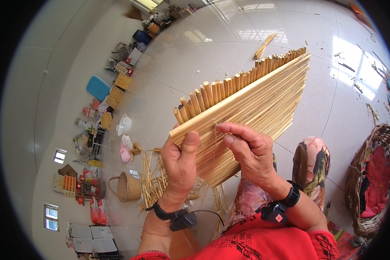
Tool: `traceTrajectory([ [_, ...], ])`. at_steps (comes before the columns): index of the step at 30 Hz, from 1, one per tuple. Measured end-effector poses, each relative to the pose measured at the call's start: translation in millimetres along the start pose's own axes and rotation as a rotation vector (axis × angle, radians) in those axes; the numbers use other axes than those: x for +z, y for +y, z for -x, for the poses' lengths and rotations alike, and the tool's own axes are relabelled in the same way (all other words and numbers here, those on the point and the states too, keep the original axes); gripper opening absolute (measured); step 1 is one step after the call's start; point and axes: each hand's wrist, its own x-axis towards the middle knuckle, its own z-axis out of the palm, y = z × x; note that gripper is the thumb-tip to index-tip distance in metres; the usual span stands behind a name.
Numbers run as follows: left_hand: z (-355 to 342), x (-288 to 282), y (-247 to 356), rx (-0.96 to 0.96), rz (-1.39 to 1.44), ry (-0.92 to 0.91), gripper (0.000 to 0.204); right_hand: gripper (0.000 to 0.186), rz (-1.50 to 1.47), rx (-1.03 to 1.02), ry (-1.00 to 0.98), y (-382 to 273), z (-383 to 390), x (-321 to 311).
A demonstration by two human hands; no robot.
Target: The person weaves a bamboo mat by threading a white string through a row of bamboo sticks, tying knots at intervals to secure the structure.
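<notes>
Red shirt (268,245) below stalk panel (260,106); left hand (180,164) clasps its edge, right hand (255,154) (pinch unclear) meets thread (216,135) that hard tugging might snap

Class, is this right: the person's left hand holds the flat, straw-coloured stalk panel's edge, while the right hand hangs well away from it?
No: the head view shows the right hand close to the flat, straw-coloured stalk panel, at a thin pale thread. The left hand does hold the panel's edge.
</notes>
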Motion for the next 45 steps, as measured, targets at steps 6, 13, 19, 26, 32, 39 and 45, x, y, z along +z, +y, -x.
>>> traceTrajectory([
  [6, 1.0, -0.3, 1.6, 0.007, -0.026, -0.002, 0.034, 0.022, 0.01, 0.007, 0.014, -4.0, 1.0, 0.6],
  [13, 1.8, 2.8, 2.3, 0.006, -0.041, 0.014, 0.03, 0.02, 0.063, -0.033, 0.034, -10.6, 3.1, -1.3],
  [19, 8.0, 1.5, 1.1, 0.03, -0.082, -0.001, 0.028, 0.012, 0.117, -0.06, 0.059, -14.1, 7.2, -3.9],
  [26, 15.8, 6.5, 6.4, 0.098, -0.151, 0.001, 0.03, 0.009, 0.128, -0.041, 0.077, -23.2, 16.5, -3.4],
  [32, 38.4, 5.5, 8.3, 0.261, -0.333, -0.052, 0.024, 0.009, 0.152, 0.109, 0.033, -38.3, 31.6, -13.7],
  [39, 71.5, 29.2, 12.5, 0.55, -0.275, -0.409, 0.03, 0.016, -0.524, 0.395, -0.099, -42.1, 103.1, -68.1],
  [45, 97.6, 41.5, 1.2, 0.731, -0.299, -0.493, 0.018, 0.043, -0.031, 0.214, -0.058, -7.5, 190.9, -110.4],
])
